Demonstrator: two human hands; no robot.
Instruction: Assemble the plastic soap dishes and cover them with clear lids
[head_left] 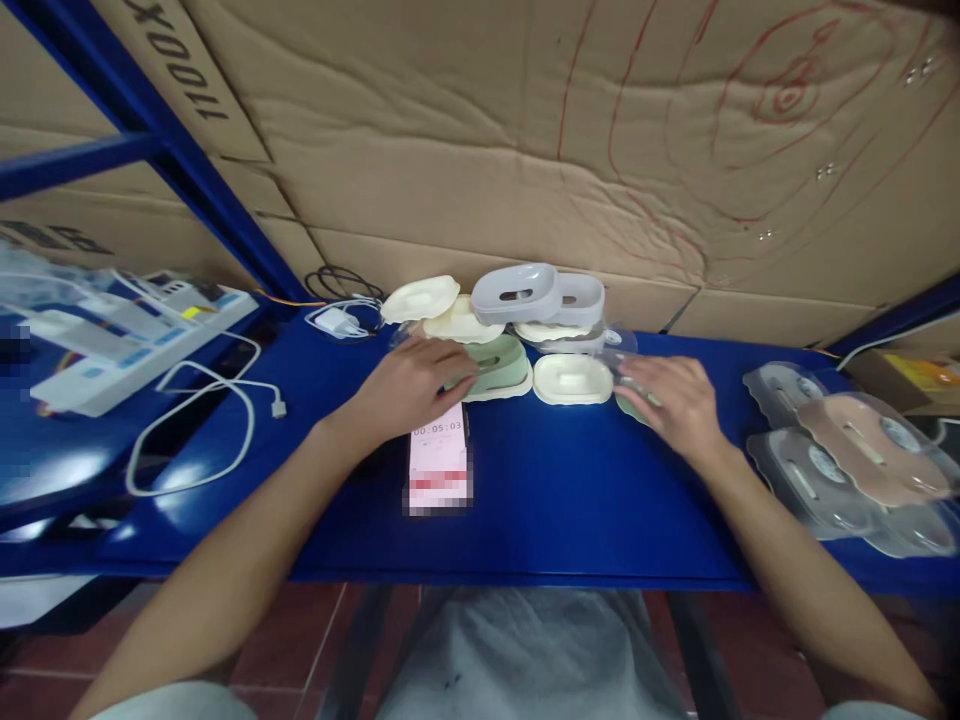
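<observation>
My left hand (416, 388) curls its fingers and thumb round the left end of a green oval soap dish (501, 362), which rests on a cream base. On the right, my right hand (673, 402) closes its fingers over a green piece (634, 408), mostly hidden under them, with clear plastic beside it. A cream oval tray (573, 379) lies flat between the hands. Behind are grey slotted soap dish tops (517, 294) and a cream oval piece (421, 298), piled loosely.
A phone (439, 455) showing a timer lies below my left hand. Packaged soap dishes (874, 450) in clear plastic are stacked at right. A power strip (142, 350) and white cable (225, 385) are at left. Cardboard (465, 190) walls the back of the blue table (555, 500).
</observation>
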